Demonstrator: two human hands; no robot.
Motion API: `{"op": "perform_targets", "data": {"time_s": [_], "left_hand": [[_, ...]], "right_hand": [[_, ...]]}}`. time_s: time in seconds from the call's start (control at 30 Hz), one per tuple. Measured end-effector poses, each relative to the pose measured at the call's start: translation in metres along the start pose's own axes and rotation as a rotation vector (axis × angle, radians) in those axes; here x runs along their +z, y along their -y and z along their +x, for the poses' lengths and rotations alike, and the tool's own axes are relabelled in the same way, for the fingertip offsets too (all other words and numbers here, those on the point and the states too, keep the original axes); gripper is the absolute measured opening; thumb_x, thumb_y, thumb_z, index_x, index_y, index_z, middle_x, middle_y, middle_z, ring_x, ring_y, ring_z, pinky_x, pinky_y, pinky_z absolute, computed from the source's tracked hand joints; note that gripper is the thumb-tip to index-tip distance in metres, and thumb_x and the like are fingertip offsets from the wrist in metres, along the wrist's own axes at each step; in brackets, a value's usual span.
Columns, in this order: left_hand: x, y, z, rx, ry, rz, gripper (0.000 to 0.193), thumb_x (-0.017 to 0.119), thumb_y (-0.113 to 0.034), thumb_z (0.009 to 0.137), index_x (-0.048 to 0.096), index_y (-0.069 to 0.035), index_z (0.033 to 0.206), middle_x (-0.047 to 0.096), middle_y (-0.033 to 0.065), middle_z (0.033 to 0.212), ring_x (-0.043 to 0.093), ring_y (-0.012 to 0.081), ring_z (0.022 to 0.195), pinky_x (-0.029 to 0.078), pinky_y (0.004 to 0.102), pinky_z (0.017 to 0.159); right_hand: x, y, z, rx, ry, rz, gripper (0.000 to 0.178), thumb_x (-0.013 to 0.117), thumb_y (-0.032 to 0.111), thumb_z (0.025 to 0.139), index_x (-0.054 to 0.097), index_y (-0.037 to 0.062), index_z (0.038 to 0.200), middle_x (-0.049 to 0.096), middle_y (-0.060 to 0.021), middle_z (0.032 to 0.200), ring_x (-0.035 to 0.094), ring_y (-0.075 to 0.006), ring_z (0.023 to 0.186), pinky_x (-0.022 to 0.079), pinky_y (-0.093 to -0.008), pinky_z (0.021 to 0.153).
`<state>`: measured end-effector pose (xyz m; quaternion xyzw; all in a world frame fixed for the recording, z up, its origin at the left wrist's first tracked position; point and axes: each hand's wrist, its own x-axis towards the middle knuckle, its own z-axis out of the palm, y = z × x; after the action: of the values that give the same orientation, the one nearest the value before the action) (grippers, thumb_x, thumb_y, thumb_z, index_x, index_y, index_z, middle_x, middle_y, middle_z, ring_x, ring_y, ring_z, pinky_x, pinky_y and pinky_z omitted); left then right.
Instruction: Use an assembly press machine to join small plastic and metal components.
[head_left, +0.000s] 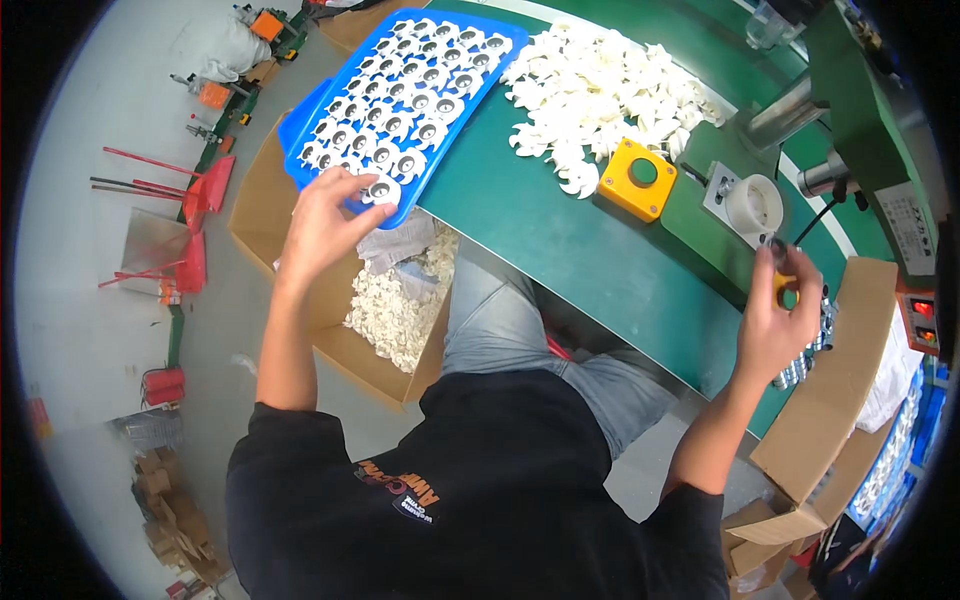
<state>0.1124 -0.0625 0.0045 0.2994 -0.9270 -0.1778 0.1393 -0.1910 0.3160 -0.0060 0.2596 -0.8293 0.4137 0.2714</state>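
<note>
Sitting at the near corner of the blue tray [300, 118], a white part [381, 191] with a dark round centre is pinched by its edges between the thumb and forefinger of the left hand [325, 222], which spread only as wide as the part; the grip is probably at the edges to leave the middle untouched. Similar parts fill the tray in close rows, face up, likely so that they stay apart and are easy to count. The tray juts past the edge of the green table [530, 215], within the left hand's reach. Over at the right, the right hand [780, 318] pinches a small metal piece [776, 250] with its fingertips drawn together, near a white round holder [755, 205] on the machine. More metal pieces [826, 325] lie beside that hand, seemingly to keep them close. Between the hands, a loose heap of white pieces [610, 85] spreads behind a yellow button box [622, 190]. Below the tray, a cardboard box [335, 345] holds more small white pieces.
</note>
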Motion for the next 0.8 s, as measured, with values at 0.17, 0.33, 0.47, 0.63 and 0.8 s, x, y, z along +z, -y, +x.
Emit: {"op": "perform_targets", "data": {"time_s": [0.17,0.33,0.47,0.63,0.8], "left_hand": [[0.010,-0.001,-0.001,-0.021,0.050,0.066,0.043,0.086,-0.033,0.084,0.078,-0.003,0.114,0.069,0.0098,0.088,0.068,0.0240,0.081,0.054,0.0377,0.076],[0.013,0.001,0.004,-0.017,0.035,0.030,0.037,0.084,-0.027,0.086,0.078,-0.004,0.113,0.069,0.0105,0.089,0.068,0.0251,0.080,0.054,0.0389,0.074],[0.014,-0.005,0.004,0.006,0.013,0.117,0.031,0.084,-0.023,0.085,0.079,-0.003,0.109,0.068,0.0121,0.088,0.067,0.0282,0.081,0.054,0.0406,0.076],[0.009,-0.011,0.010,0.017,0.060,0.246,0.032,0.085,-0.024,0.083,0.080,-0.003,0.107,0.067,0.0123,0.086,0.067,0.0307,0.085,0.054,0.0417,0.080],[0.007,-0.045,0.024,0.188,-0.125,0.336,0.028,0.083,-0.016,0.085,0.076,0.000,0.107,0.068,0.0162,0.097,0.064,0.0353,0.093,0.050,0.0429,0.084]], "right_hand": [[-0.015,0.012,-0.026,0.055,0.091,0.081,0.026,0.086,0.006,0.083,0.071,-0.0015,0.103,0.071,-0.0101,0.095,0.064,-0.0184,0.081,0.052,-0.0312,0.079],[-0.008,0.011,-0.055,-0.137,0.316,0.071,0.032,0.088,0.007,0.074,0.074,0.0017,0.102,0.069,-0.0126,0.101,0.064,-0.0307,0.094,0.052,-0.0405,0.085],[-0.007,0.011,-0.069,-0.086,0.532,-0.106,0.033,0.088,0.015,0.075,0.076,0.0018,0.103,0.065,-0.0130,0.118,0.059,-0.0324,0.111,0.045,-0.0430,0.093],[-0.014,0.007,-0.071,-0.099,0.517,-0.093,0.040,0.089,0.014,0.073,0.074,0.0028,0.109,0.064,-0.0128,0.123,0.058,-0.0325,0.115,0.044,-0.0446,0.096],[-0.021,0.005,-0.071,-0.087,0.495,-0.068,0.044,0.089,0.013,0.072,0.074,0.0031,0.112,0.064,-0.0125,0.126,0.058,-0.0329,0.116,0.044,-0.0440,0.096]]}}
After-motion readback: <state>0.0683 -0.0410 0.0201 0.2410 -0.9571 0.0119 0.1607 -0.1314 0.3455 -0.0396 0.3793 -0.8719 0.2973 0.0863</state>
